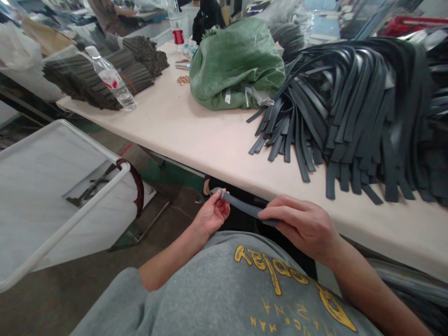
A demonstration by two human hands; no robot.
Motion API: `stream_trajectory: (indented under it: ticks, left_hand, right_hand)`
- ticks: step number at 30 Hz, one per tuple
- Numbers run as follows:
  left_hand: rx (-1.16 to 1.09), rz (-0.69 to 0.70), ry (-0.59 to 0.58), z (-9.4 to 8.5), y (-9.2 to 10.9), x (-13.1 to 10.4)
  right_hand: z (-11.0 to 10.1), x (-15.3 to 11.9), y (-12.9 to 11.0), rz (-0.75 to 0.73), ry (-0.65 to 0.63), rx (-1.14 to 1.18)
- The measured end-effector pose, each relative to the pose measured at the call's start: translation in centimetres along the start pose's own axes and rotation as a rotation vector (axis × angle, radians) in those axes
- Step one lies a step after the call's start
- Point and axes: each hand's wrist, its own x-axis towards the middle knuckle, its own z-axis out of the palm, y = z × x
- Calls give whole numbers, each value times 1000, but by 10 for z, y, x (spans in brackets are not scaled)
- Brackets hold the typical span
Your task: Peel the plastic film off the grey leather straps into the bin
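A dark grey flat strap (pixel 243 206) stretches between my two hands, just off the table's front edge and close to my body. My left hand (pixel 214 212) pinches one end of it, thumb on top, with a small loop or tip showing past the fingers. Further along, my right hand (pixel 303 224) grips the strap between thumb and fingers, and a short piece shows beneath the fingertips. Beyond my right hand, a big pile of similar black straps (pixel 357 102) lies on the table, their ends hanging toward me.
On the pale table (pixel 210 144) sit a green woven sack (pixel 236 65), a leaning plastic bottle (pixel 112 79), bundled dark strips (pixel 75 77) and small brass-coloured rings (pixel 183 80). A white bin (pixel 66 224) stands to my left. Another bottle (pixel 177 35) is farther back.
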Motion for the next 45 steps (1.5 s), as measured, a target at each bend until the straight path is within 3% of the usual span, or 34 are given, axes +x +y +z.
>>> stream_trajectory:
  ticks: [5, 8, 12, 17, 21, 24, 27, 32, 37, 40, 45]
  left_hand:
    - [35, -9, -3, -4, 6, -6]
    - [25, -41, -9, -8, 8, -8]
    - [8, -92, -24, -9, 7, -9]
    - [16, -126, -51, -8, 2, -10]
    - [4, -87, -40, -9, 4, -12]
    - [-17, -51, -40, -11, 8, -12]
    - [3, -32, -36, -15, 6, -11]
    - [12, -96, 0, -13, -2, -16]
    - [24, -154, 10, -4, -4, -27]
    - [72, -207, -32, -2, -7, -29]
    - [146, -136, -112, -7, -11, -27]
  right_hand:
    - [23, 8, 11, -72, 107, 80]
    - [13, 7, -1, -139, 121, -34]
    - [-3, 2, -17, -225, 50, -191]
    - [8, 2, -12, -164, -19, -254]
    - [22, 6, -1, -123, -59, -135]
    - [18, 8, -2, -129, -31, -61]
    - [14, 11, -6, -146, -46, -154]
    - [6, 7, -11, -165, -143, -99]
    - [-4, -4, -11, -95, -127, 8]
    - [19, -1, 6, -75, -125, 78]
    - [74, 6, 43, -4, -59, 62]
